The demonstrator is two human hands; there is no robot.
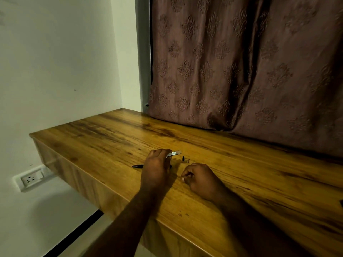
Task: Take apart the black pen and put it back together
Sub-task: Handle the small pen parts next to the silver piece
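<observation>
My left hand (pixel 156 167) is shut on a thin pale refill tube (pixel 174 153), holding it just above the wooden desk (pixel 115 138) with its free end pointing right. Under that hand lies the black pen barrel (pixel 138 166), its pointed tip sticking out to the left; the rest is hidden by the hand. A small black pen part (pixel 183 158) and a tiny spring-like piece (pixel 188 161) lie on the desk just beyond my right hand (pixel 199 178). My right hand rests on the desk with fingers curled; whether it holds anything is hidden.
A brown patterned curtain (pixel 241 71) hangs along the desk's far side. The white wall (pixel 55 62) is at the left, with a socket (pixel 31 179) below the desk's left edge. A dark object (pixel 341 203) shows at the right frame edge.
</observation>
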